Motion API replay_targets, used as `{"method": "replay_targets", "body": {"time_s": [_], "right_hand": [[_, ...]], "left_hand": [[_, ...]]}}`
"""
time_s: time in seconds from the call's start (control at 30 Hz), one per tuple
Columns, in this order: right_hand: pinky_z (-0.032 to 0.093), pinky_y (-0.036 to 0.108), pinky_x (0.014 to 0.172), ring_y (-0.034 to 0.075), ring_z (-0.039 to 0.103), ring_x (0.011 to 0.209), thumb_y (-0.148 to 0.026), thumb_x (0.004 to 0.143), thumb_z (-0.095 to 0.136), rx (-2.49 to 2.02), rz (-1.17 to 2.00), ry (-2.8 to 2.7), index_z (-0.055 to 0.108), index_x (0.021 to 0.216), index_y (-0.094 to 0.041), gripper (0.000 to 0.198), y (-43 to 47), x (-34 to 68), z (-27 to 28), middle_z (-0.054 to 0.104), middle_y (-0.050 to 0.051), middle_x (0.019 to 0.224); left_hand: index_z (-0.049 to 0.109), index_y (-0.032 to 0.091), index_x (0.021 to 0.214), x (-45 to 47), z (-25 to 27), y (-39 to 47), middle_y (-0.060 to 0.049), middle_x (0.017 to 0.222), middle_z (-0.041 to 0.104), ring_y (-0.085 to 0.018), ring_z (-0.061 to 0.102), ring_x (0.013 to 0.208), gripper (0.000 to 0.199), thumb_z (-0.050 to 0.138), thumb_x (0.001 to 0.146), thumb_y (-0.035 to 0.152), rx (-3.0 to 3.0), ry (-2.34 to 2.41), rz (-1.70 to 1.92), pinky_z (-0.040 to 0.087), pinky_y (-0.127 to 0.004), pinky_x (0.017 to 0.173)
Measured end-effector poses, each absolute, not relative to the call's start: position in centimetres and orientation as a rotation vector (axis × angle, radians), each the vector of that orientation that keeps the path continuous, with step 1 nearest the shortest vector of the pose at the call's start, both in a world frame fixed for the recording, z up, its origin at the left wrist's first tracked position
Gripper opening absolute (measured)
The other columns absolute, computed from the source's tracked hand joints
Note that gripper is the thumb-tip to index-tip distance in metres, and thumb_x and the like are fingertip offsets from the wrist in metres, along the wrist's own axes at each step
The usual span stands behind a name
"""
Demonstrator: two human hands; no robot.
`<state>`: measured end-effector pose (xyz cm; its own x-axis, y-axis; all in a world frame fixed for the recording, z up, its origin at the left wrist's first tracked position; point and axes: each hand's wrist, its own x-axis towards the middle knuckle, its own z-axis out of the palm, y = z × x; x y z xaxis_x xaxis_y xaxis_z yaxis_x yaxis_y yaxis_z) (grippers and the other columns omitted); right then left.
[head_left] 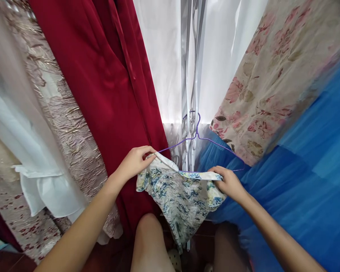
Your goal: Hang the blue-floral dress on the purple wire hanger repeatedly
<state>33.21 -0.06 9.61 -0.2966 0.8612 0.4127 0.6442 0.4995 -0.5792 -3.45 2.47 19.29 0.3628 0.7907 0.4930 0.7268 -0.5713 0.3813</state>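
Far to the left of the left hand hangs a white cloth with a frilly end (pixel 51 192); next to it, nearer the hand, is a bumpy, shiny pink cloth (pixel 73 109); then comes a long, smooth red cloth (pixel 102 75), which hangs just behind the left hand and goes up above it; the left hand (pixel 137 160) is closed, with its thumb and fingers pinching the top edge of a small patterned top (pixel 184 200); a bare knee (pixel 149 230) is below this hand.

The top is between the two hands and hangs down below them; it has blue, grey and white wavy marks, a pale band along its neck, and a thin point at the bottom; a purple hanger (pixel 197 133) is at the neck of the top, with its hook higher than both hands; one side of it slopes down to the left hand, and its other end pokes out just past the right hand; white cloth (pixel 161 45) hangs above and between the hands, with long pale straps (pixel 197 75) in front of it.

The right hand (pixel 228 183) is closed too, gripping the other end of the neck band; up and to the right of it hangs a cloth with pink flowers (pixel 272 75); a big blue cloth (pixel 300 170) spreads out to its right.
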Motion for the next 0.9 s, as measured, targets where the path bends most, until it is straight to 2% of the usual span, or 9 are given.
{"method": "replay_targets", "body": {"time_s": [0.17, 0.33, 0.5, 0.6, 0.67, 0.73, 0.77, 0.83, 0.9], "right_hand": [[0.046, 0.029, 0.079, 0.022, 0.066, 0.088, -0.006, 0.069, 0.047, -1.230, 0.403, -2.040, 0.071, 0.093, -0.026, 0.039, -0.2, 33.3, 9.4, 0.072, 0.000, 0.093], [0.047, 0.030, 0.079, 0.023, 0.066, 0.090, -0.006, 0.070, 0.047, -1.228, 0.436, -2.011, 0.072, 0.094, -0.026, 0.039, -0.5, 32.7, 9.5, 0.073, 0.000, 0.095], [0.049, 0.031, 0.081, 0.023, 0.067, 0.091, -0.005, 0.070, 0.048, -1.209, 0.474, -1.998, 0.072, 0.092, -0.026, 0.039, -0.8, 31.7, 9.6, 0.073, 0.001, 0.094], [0.050, 0.035, 0.088, 0.024, 0.065, 0.099, -0.004, 0.070, 0.048, -1.185, 0.365, -2.012, 0.072, 0.106, -0.026, 0.048, -1.5, 32.9, 9.7, 0.068, 0.004, 0.104], [0.049, 0.038, 0.091, 0.027, 0.059, 0.114, -0.004, 0.069, 0.049, -1.166, 0.194, -1.961, 0.069, 0.118, -0.028, 0.058, -2.2, 34.5, 9.9, 0.060, 0.007, 0.122], [0.051, 0.038, 0.088, 0.030, 0.052, 0.123, -0.005, 0.070, 0.050, -1.159, 0.017, -1.850, 0.062, 0.131, -0.028, 0.067, -2.7, 36.2, 10.2, 0.048, 0.010, 0.137], [0.053, 0.038, 0.084, 0.030, 0.054, 0.121, -0.007, 0.070, 0.052, -1.168, -0.053, -1.788, 0.056, 0.138, -0.027, 0.071, -2.9, 37.0, 10.4, 0.043, 0.011, 0.142], [0.055, 0.038, 0.076, 0.027, 0.061, 0.103, -0.010, 0.071, 0.056, -1.212, -0.146, -1.665, 0.039, 0.150, -0.022, 0.081, -2.7, 38.3, 11.0, 0.033, 0.016, 0.149], [0.055, 0.039, 0.076, 0.024, 0.064, 0.090, -0.013, 0.071, 0.057, -1.277, -0.177, -1.611, 0.031, 0.153, -0.018, 0.086, -2.1, 39.3, 11.8, 0.028, 0.020, 0.154]], "left_hand": [[0.072, 0.023, 0.092, -2.8, 18.5, 3.1, -0.001, 0.094, 0.074, -0.020, 0.067, 0.085, 0.018, 0.056, 0.092, 0.032, 2.652, 1.528, 1.050, 0.047, -0.029, 0.075], [0.065, 0.020, 0.088, -1.0, 18.1, 3.7, 0.000, 0.083, 0.069, -0.017, 0.064, 0.078, 0.018, 0.054, 0.094, 0.033, 2.315, 1.343, 1.388, 0.047, -0.024, 0.067], [0.065, 0.020, 0.094, 3.2, 19.1, 3.4, -0.004, 0.100, 0.066, -0.019, 0.063, 0.096, 0.016, 0.050, 0.096, 0.027, 2.462, 1.231, 1.562, 0.046, -0.028, 0.086], [0.059, 0.023, 0.102, 4.0, 18.6, 3.8, -0.002, 0.090, 0.066, -0.019, 0.065, 0.085, 0.013, 0.052, 0.096, 0.031, 2.422, 1.391, 1.532, 0.047, -0.029, 0.078], [0.057, 0.022, 0.098, 3.6, 17.8, 4.2, 0.001, 0.076, 0.063, -0.018, 0.063, 0.071, 0.014, 0.055, 0.095, 0.035, 2.363, 1.441, 1.529, 0.046, -0.027, 0.070], [0.058, 0.022, 0.090, 3.1, 16.8, 4.4, 0.002, 0.070, 0.062, -0.016, 0.061, 0.065, 0.016, 0.056, 0.095, 0.037, 2.375, 1.417, 1.535, 0.044, -0.025, 0.066], [0.059, 0.022, 0.087, 3.0, 16.4, 4.4, 0.001, 0.072, 0.064, -0.015, 0.062, 0.066, 0.017, 0.055, 0.095, 0.037, 2.397, 1.403, 1.536, 0.044, -0.024, 0.066], [0.062, 0.022, 0.086, 3.0, 15.9, 4.3, 0.001, 0.077, 0.068, -0.014, 0.063, 0.068, 0.018, 0.054, 0.096, 0.036, 2.429, 1.386, 1.531, 0.043, -0.023, 0.067], [0.064, 0.022, 0.088, 3.2, 15.7, 4.0, 0.001, 0.079, 0.070, -0.013, 0.064, 0.070, 0.018, 0.054, 0.096, 0.034, 2.442, 1.375, 1.527, 0.044, -0.022, 0.068]]}}
